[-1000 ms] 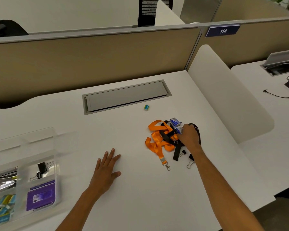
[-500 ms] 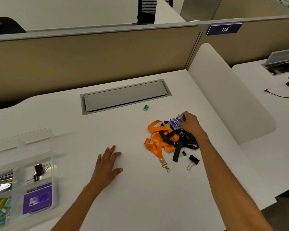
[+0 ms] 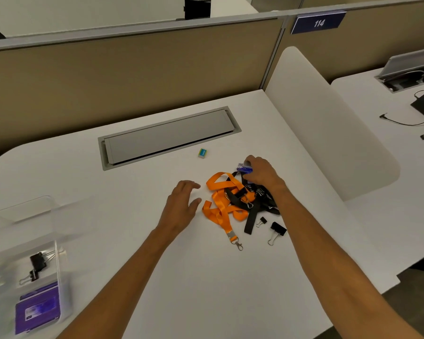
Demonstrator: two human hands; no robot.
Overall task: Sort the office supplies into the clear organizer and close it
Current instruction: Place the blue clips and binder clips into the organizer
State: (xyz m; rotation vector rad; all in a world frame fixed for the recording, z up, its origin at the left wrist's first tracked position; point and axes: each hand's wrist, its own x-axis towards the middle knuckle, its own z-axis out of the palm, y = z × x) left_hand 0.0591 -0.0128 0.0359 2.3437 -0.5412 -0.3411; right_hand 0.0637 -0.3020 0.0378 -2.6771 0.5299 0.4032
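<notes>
Left hand (image 3: 181, 206): moved right, now beside lanyards (image 3: 220, 201); fingers loose, apart.
Right hand (image 3: 261, 173): fingers clamped on blue packets (image 3: 243, 167), far end of pile.
Clips (image 3: 277, 228): two, just beside lanyards.
Organizer (image 3: 61, 277): open, at desk (image 3: 206, 277) left edge.

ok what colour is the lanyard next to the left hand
It's an orange lanyard, clearest in the head view.
</notes>
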